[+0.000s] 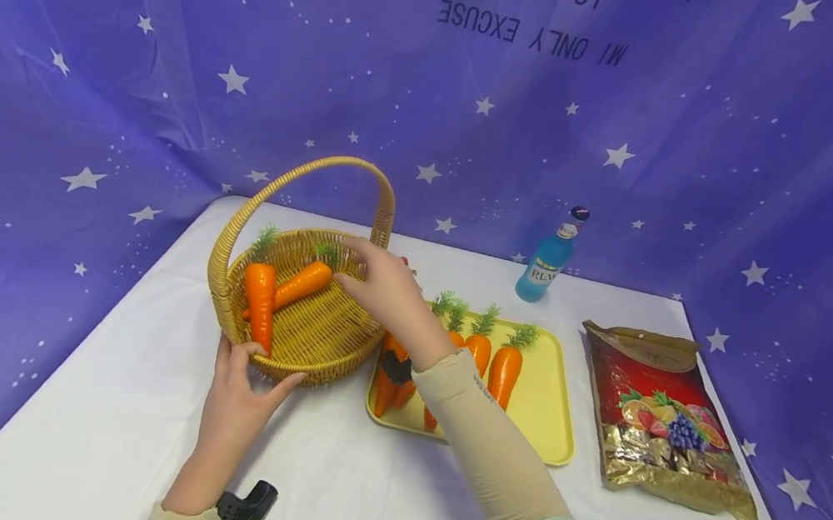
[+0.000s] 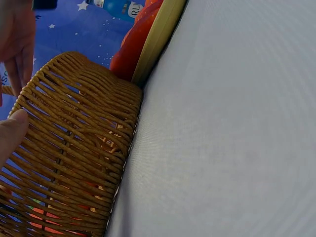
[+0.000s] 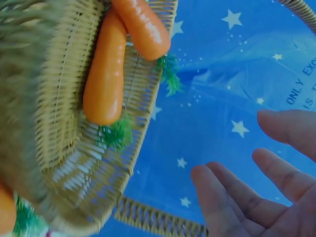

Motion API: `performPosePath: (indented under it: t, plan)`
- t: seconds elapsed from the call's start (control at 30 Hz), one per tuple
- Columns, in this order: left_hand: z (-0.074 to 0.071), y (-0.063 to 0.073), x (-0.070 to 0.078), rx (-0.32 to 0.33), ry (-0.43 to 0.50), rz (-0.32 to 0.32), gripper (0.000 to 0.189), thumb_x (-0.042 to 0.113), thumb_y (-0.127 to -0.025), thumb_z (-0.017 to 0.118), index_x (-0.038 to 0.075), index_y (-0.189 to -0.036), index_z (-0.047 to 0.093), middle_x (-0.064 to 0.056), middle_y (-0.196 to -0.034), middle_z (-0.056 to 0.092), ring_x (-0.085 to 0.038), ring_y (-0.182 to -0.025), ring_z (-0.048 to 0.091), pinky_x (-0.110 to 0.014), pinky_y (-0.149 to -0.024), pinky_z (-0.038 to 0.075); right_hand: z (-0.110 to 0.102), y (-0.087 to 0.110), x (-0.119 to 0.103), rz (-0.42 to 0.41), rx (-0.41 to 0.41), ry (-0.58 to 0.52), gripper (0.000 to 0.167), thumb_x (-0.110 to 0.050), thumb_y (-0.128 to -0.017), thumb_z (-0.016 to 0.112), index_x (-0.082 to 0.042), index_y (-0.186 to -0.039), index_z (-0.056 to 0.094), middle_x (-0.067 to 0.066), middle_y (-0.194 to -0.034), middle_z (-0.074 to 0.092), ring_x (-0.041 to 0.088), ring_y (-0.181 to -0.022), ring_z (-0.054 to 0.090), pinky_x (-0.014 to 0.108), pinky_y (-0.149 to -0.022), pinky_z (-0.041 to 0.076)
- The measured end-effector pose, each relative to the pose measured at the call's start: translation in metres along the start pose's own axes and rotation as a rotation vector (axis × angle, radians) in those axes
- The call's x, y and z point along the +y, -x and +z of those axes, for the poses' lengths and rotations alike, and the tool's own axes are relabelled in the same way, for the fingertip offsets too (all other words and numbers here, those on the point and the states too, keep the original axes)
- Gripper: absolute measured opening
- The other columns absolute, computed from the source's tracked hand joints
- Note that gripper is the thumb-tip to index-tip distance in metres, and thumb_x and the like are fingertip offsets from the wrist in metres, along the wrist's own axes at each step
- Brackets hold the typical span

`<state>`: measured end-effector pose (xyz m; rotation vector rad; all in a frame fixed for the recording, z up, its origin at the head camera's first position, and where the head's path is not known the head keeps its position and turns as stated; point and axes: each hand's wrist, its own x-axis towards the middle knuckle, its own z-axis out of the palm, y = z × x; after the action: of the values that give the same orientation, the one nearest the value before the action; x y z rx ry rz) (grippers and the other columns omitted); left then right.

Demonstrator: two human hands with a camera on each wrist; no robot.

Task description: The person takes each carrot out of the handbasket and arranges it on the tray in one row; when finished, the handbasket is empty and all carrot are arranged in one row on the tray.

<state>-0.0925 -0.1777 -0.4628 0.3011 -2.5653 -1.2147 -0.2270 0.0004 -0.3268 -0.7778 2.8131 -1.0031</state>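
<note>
A wicker basket (image 1: 316,363) with a tall arched handle stands at the left of the table. Inside it lie two carrots with green tops, one upright-leaning carrot (image 1: 258,303) against the near-left wall and another carrot (image 1: 305,281) slanting behind it. My left hand (image 1: 241,398) holds the near rim, its thumb (image 2: 14,131) against the woven side; its other fingers are out of the left wrist view. Above the basket's right side, my right hand (image 1: 387,286) has its fingers (image 3: 212,197) spread with nothing between them.
Right of the basket, a yellow tray (image 1: 541,406) bears several carrots (image 1: 505,373), partly behind my right forearm. A blue bottle (image 1: 546,264) stands at the back. A red and gold fruit-printed bag (image 1: 664,426) lies at the right. A starry purple cloth (image 1: 431,111) hangs behind.
</note>
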Motion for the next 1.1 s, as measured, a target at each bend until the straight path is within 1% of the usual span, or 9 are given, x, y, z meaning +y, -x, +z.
performPosePath:
  t: [0.1, 0.2, 0.37, 0.43, 0.6, 0.67, 0.77, 0.87, 1.1]
  plan:
    - [0.0, 0.0, 0.0, 0.001, -0.003, 0.0, 0.068, 0.04, -0.076, 0.082, 0.008, -0.116, 0.038, -0.023, -0.158, -0.003, -0.047, -0.14, 0.017, -0.062, -0.103, 0.029, 0.006, -0.014, -0.002, 0.018, -0.008, -0.039, 0.049, -0.031, -0.093, 0.065, -0.025, -0.14, 0.05, 0.003, -0.123, 0.062, 0.018, -0.107, 0.06, 0.035, -0.082, 0.052]
    - [-0.001, -0.001, 0.0, 0.002, -0.003, -0.002, 0.067, 0.041, -0.076, 0.081, 0.008, -0.116, 0.038, -0.023, -0.158, -0.003, -0.047, -0.14, 0.016, -0.062, -0.104, 0.028, 0.013, -0.029, -0.002, 0.036, -0.012, -0.054, 0.048, -0.029, -0.093, 0.065, -0.025, -0.139, 0.052, 0.003, -0.118, 0.063, 0.018, -0.103, 0.06, 0.033, -0.077, 0.051]
    - [0.0, -0.001, 0.0, 0.003, -0.005, -0.008, 0.067, 0.043, -0.077, 0.081, 0.008, -0.115, 0.038, -0.024, -0.157, -0.003, -0.048, -0.14, 0.015, -0.061, -0.105, 0.028, 0.027, -0.049, 0.004, 0.081, -0.054, -0.052, 0.048, -0.026, -0.093, 0.066, -0.02, -0.138, 0.052, 0.004, -0.103, 0.064, 0.017, -0.082, 0.058, 0.031, -0.066, 0.048]
    - [0.0, 0.0, -0.001, 0.005, -0.003, -0.009, 0.067, 0.043, -0.077, 0.081, 0.008, -0.115, 0.038, -0.025, -0.157, -0.002, -0.048, -0.14, 0.015, -0.062, -0.105, 0.027, 0.032, -0.054, 0.006, 0.098, -0.075, -0.051, 0.048, -0.025, -0.092, 0.066, -0.019, -0.138, 0.053, 0.004, -0.108, 0.064, 0.017, -0.081, 0.058, 0.032, -0.066, 0.048]
    - [0.0, 0.0, -0.001, 0.011, -0.001, -0.003, 0.067, 0.043, -0.076, 0.081, 0.009, -0.115, 0.039, -0.025, -0.157, -0.001, -0.047, -0.14, 0.015, -0.062, -0.104, 0.028, 0.044, -0.064, 0.012, 0.136, -0.114, -0.052, 0.047, -0.023, -0.092, 0.066, -0.016, -0.137, 0.054, 0.004, -0.134, 0.057, 0.018, -0.104, 0.06, 0.034, -0.085, 0.049]
    - [0.0, 0.0, -0.001, 0.016, -0.004, -0.001, 0.066, 0.043, -0.076, 0.081, 0.009, -0.115, 0.039, -0.025, -0.157, -0.001, -0.047, -0.14, 0.016, -0.062, -0.103, 0.029, 0.047, -0.067, 0.014, 0.154, -0.131, -0.058, 0.048, -0.023, -0.092, 0.067, -0.014, -0.137, 0.054, 0.004, -0.136, 0.055, 0.02, -0.112, 0.057, 0.035, -0.092, 0.047]
    - [0.0, 0.0, -0.001, 0.023, -0.008, 0.001, 0.066, 0.043, -0.076, 0.081, 0.009, -0.114, 0.039, -0.025, -0.157, -0.001, -0.048, -0.139, 0.018, -0.062, -0.103, 0.03, 0.052, -0.07, 0.017, 0.183, -0.16, -0.093, 0.05, -0.023, -0.091, 0.067, -0.013, -0.137, 0.053, 0.005, -0.137, 0.054, 0.022, -0.117, 0.055, 0.036, -0.096, 0.045]
    - [0.0, 0.0, 0.0, 0.026, -0.009, 0.002, 0.066, 0.043, -0.076, 0.081, 0.009, -0.114, 0.039, -0.025, -0.157, -0.001, -0.048, -0.139, 0.019, -0.062, -0.102, 0.031, 0.057, -0.073, 0.021, 0.208, -0.174, -0.138, 0.05, -0.023, -0.09, 0.068, -0.013, -0.137, 0.053, 0.006, -0.136, 0.055, 0.021, -0.114, 0.056, 0.035, -0.093, 0.046]
    - [0.003, 0.001, -0.002, 0.027, -0.013, 0.001, 0.068, 0.045, -0.075, 0.081, 0.009, -0.114, 0.039, -0.022, -0.158, 0.0, -0.046, -0.138, 0.021, -0.06, -0.103, 0.032, 0.067, -0.074, 0.029, 0.295, -0.222, -0.338, 0.051, -0.018, -0.092, 0.066, -0.011, -0.139, 0.05, 0.011, -0.138, 0.052, 0.032, -0.101, 0.063, 0.038, -0.083, 0.053]
